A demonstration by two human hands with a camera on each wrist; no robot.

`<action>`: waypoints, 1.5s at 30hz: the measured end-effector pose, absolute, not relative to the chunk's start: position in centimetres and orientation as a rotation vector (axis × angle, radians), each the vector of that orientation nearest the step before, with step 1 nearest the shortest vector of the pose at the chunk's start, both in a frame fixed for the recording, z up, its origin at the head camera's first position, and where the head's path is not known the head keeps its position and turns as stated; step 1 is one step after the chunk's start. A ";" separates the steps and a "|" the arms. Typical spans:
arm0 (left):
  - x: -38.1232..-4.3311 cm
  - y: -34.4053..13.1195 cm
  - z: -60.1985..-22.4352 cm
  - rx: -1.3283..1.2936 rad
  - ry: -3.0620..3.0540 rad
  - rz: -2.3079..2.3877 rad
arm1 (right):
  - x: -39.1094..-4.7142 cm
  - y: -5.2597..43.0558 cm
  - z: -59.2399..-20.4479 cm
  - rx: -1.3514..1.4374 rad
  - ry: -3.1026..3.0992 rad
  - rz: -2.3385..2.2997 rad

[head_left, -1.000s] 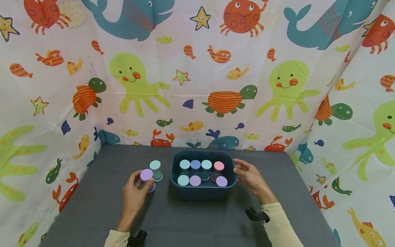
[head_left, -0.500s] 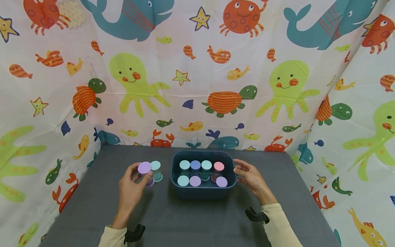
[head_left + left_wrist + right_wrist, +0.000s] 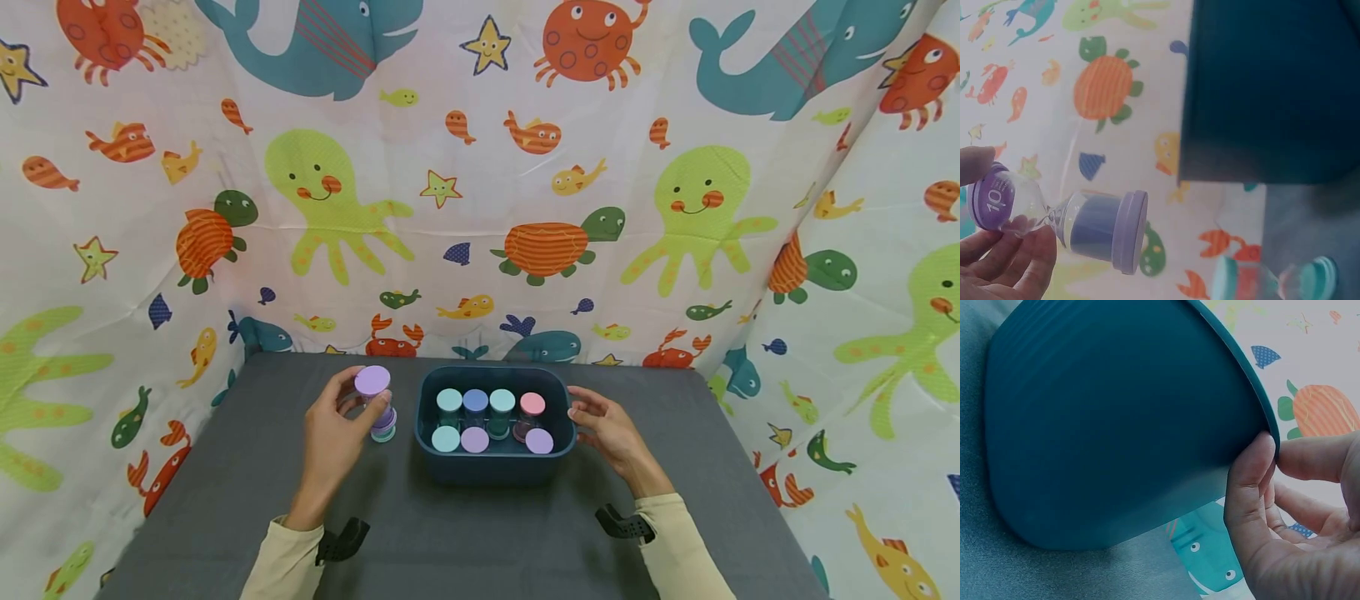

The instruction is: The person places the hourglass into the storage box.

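My left hand grips a purple-capped sand timer, raised above the table. Thumb and fingertips hold it near one cap, which carries a "10" label; purple sand fills the chamber at its other end. Just behind it in the head view stands a teal-capped sand timer, mostly covered by the purple one. With thumb and index finger at its right-hand rim, my right hand pinches the dark blue bin. Inside are several sand timers with teal, blue, pink and purple caps, such as a pink-capped timer.
The bin sits on a grey cloth-covered table. Close behind and at both sides hangs a white curtain printed with sea animals. A black band is on the left wrist, and another black band on the right.
The purple-capped sand timer has gone up and away from me in the left hand, now overlapping the teal-capped one. My right hand and the bin have stayed in place.
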State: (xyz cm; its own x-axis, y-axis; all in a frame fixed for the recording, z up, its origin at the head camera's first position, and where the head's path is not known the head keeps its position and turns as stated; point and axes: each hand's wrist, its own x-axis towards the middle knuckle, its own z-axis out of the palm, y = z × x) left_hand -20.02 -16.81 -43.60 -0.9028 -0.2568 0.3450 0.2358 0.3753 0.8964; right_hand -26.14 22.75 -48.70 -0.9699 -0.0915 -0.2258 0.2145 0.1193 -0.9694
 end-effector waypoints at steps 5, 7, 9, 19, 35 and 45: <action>-20.3 -15.5 -42.2 -0.044 -2.209 -1.592 | -26.0 22.8 -48.7 0.117 2.160 -1.941; -20.4 -14.9 -41.7 -0.068 -2.200 -1.618 | -26.0 22.8 -48.6 0.115 2.159 -1.944; -20.5 -14.3 -41.3 -0.090 -2.191 -1.642 | -26.0 22.8 -48.6 0.112 2.159 -1.945; -21.2 -10.6 -40.2 -0.264 -2.151 -1.683 | -26.0 22.8 -48.6 0.127 2.157 -1.947; -22.5 -5.8 -41.6 -0.376 -2.215 -1.899 | -26.0 22.8 -48.5 0.127 2.153 -1.947; -23.4 -4.4 -42.7 -0.448 -2.299 -1.991 | -26.2 22.9 -48.8 0.137 2.154 -1.943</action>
State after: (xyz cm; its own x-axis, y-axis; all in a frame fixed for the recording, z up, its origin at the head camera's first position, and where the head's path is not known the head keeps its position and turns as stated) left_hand -23.37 -4.45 -42.65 -0.9554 0.1741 0.2386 0.2610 0.1198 0.9579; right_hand -26.17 22.86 -48.76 -0.9677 -0.0878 -0.2364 0.2262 0.1128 -0.9675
